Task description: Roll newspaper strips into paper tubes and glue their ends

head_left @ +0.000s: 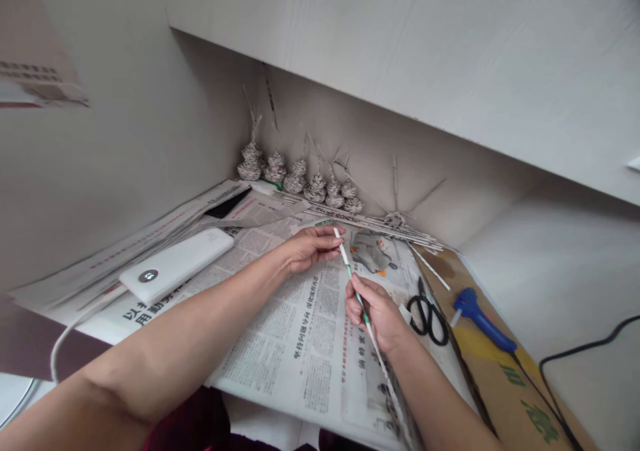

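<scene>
A thin rolled newspaper stick (358, 295), white at its tip with a green stretch below, slants between my two hands above the newspaper sheets (285, 317). My left hand (316, 248) pinches the white tip between thumb and fingers. Lower down, my right hand (376, 309) has its fingers closed round the green part. From there the stick's long tail runs down past my right forearm. Black-handled scissors (429, 317) lie just right of my right hand, and a small white piece (405, 313) shows beside it.
Several woven gourd-shaped pieces (295, 176) line the back wall. Before them lies a bundle of paper sticks (360, 221), with a spoked woven start (395, 219) behind. A white power bank (177, 264) sits left. On cardboard (493, 364) at right rests a blue glue gun (483, 319) with its cord.
</scene>
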Action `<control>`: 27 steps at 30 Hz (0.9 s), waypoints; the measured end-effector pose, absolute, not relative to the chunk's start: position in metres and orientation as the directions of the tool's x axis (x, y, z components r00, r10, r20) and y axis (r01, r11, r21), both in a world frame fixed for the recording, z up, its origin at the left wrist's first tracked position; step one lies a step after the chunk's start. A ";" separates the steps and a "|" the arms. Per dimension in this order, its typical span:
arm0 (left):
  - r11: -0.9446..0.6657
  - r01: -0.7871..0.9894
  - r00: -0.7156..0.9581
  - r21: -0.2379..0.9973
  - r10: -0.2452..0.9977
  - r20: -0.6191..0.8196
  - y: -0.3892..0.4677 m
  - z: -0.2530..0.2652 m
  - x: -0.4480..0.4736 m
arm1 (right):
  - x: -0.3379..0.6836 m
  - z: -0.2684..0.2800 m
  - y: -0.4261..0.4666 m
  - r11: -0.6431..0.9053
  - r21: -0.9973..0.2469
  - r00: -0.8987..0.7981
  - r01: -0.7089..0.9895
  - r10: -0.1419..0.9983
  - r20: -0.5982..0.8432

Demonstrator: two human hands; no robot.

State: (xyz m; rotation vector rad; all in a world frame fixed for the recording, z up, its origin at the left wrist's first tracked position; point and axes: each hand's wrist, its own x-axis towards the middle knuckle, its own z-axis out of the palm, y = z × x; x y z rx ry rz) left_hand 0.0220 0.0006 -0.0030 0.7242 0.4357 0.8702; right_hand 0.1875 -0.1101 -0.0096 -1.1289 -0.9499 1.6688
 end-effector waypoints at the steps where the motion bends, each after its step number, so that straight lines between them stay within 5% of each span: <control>1: 0.430 -0.534 0.575 0.729 0.816 -0.060 0.000 -0.003 0.022 | 0.187 -0.010 -0.110 -0.318 -0.917 -0.198 -0.240 0.941 -0.274; 13: 0.405 -0.531 0.535 0.745 0.842 -0.077 0.000 -0.003 0.024 | 0.186 -0.012 -0.109 -0.288 -0.933 -0.158 -0.217 0.953 -0.258; 27: 0.439 -0.541 0.613 0.717 0.790 -0.021 -0.001 -0.003 0.020 | 0.190 -0.005 -0.109 -0.510 -0.701 -0.433 -0.497 0.847 -0.309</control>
